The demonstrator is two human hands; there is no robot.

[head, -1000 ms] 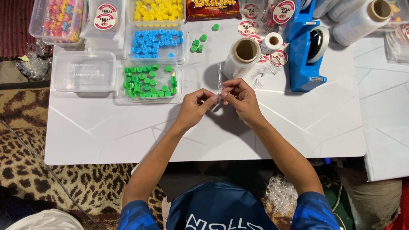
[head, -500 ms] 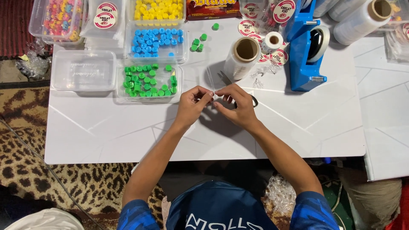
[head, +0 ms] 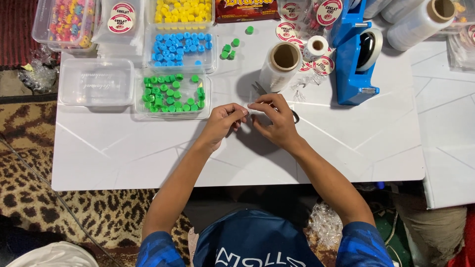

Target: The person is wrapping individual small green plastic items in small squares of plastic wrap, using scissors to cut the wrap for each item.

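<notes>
Over a white table (head: 148, 158), the left hand (head: 221, 124) and right hand (head: 277, 121) meet fingertip to fingertip, just beside a tray of green pieces (head: 172, 94) and a clear-film roll (head: 280, 64)

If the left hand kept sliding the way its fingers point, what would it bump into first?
The left hand points right, toward the right hand. It would most likely meet those fingers first, since they sit almost tip to tip; heights are hard to judge.
</notes>
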